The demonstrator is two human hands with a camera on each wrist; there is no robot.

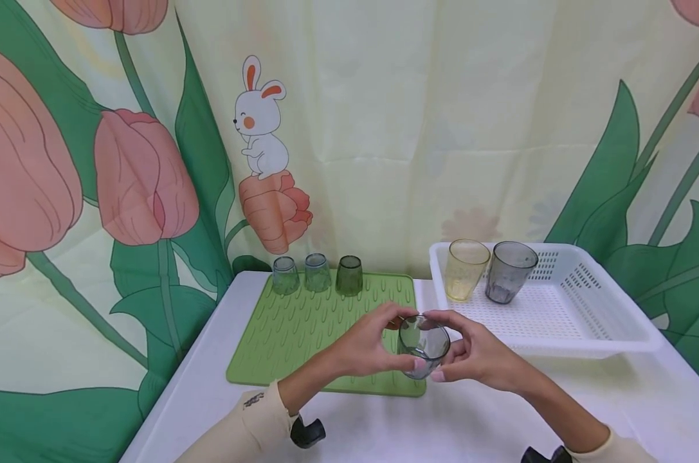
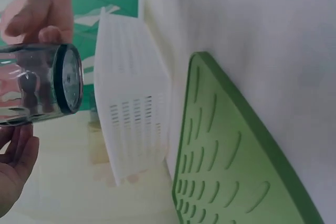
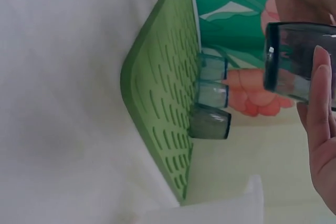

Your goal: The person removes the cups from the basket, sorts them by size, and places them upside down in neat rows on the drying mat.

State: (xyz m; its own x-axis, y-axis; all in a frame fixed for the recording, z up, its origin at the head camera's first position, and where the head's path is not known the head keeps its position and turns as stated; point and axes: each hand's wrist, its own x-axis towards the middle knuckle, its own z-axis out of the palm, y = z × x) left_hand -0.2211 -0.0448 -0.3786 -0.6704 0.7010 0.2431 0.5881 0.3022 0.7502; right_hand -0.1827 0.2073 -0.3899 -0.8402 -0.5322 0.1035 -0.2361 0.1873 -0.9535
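Both hands hold a clear greyish drinking glass (image 1: 423, 347) above the right front part of a green ridged drying mat (image 1: 326, 334). The left hand (image 1: 372, 344) grips its left side between thumb and fingers. From the other side, the right hand (image 1: 479, 354) has its thumb and fingers round the glass. The glass's mouth faces up, and in the left wrist view its thick dark-edged base (image 2: 71, 80) hangs clear of the table. Along the mat's back edge stand two bluish glasses (image 1: 317, 272) and a dark green glass (image 1: 349, 276).
A white perforated plastic basket (image 1: 621, 337) sits right of the mat. At its left end are a yellow glass (image 1: 466, 270) and a dark grey glass (image 1: 508, 273). A white cloth-covered table (image 1: 378, 431) lies beneath, with a printed curtain (image 1: 372, 96) behind.
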